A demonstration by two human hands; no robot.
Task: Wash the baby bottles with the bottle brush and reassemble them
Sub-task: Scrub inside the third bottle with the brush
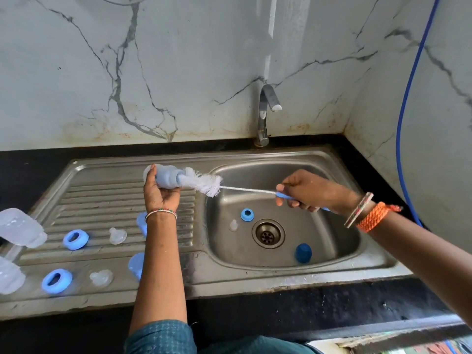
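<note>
Bottle held sideways over the drainboard, far left of the basin, mouth facing right; pale blue-grey, translucent. Left hand grip wrapped round its body. Right hand grip closed on the brush handle; white bristles mostly outside the mouth, tip just in. Step: scrubbing bottle inside, by the look. Next needs pushing bristles straight in w/ bottle held steady. No water from tap. 2 rings + 2 teats on the drainboard; ring, teat, cap in the sink.

Veined marble walls meet a black counter — daylight, stained corners.
</note>
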